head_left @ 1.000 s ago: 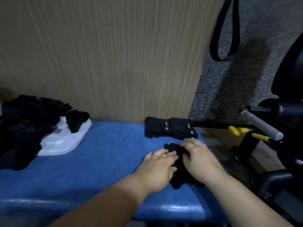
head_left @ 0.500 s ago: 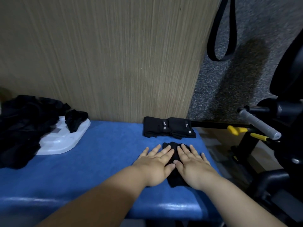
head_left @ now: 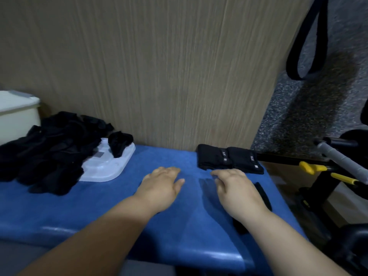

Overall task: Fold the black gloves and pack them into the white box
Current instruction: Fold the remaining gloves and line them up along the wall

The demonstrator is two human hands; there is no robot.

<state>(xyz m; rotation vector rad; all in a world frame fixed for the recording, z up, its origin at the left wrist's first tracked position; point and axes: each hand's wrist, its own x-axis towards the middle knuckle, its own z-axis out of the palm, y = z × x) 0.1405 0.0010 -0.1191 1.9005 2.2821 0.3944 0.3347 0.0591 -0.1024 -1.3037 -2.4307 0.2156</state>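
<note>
We count two hands, both palm down near the front edge of the blue bench. The left hand has straight fingers, lies flat on bare padding and holds nothing. The right hand has loosely bent fingers and rests on one black glove, not wrapped round it. The glove shows as a dark strip past the hand's right side and under the wrist; the rest is hidden. At the back right corner are two folded gloves, touching side by side: neat rectangles, each with a small pale tag. Back left is one white lid with one crumpled glove on it. A loose pile of black gloves overlaps the lid's left side, count unclear. One white box stands at the far left edge, behind the pile.
</note>
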